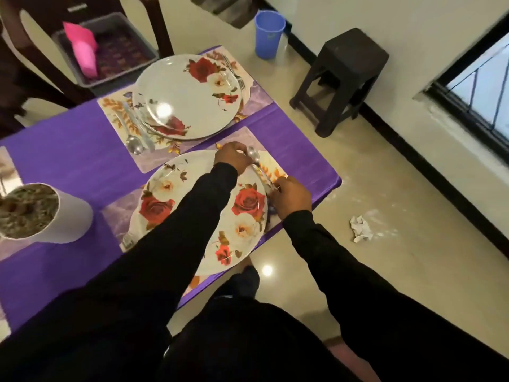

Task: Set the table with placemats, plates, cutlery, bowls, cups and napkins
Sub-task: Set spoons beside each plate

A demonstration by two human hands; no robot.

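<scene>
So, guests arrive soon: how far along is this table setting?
Done: the far floral placemat has its rose-patterned plate, a fork and a steel spoon. In hand: at the near rose plate, the left hand and right hand hold a spoon over the near placemat. Left: no bowls, cups or napkins at either place.

Dark plastic stool (pixel 341 78) on tiled floor (pixel 385 244) near wall. Crumpled white paper (pixel 360 228) on floor beside table corner. White pot (pixel 44 213) with dried filling at table's left edge. Barred window (pixel 479 86) at right.
</scene>
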